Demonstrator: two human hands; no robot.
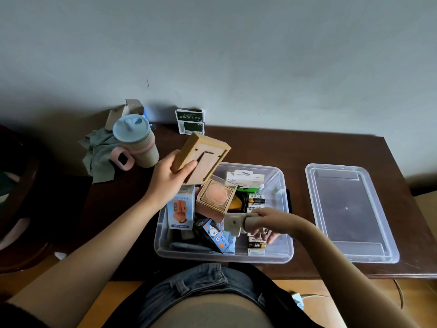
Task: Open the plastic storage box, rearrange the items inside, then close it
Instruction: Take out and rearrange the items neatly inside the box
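Note:
The clear plastic storage box stands open on the dark wooden table, its lid lying flat to the right. My left hand grips a flat wooden block tilted above the box's far left corner. My right hand reaches into the box and holds a beige plastic piece. Inside lie a square box with a rose, a blue fan carton, a dark blue patterned carton, packs of batteries and a white carton.
A beige mug with a blue lid stands at the back left beside a grey-green cloth. A green and white carton leans against the wall. A chair is at the left edge.

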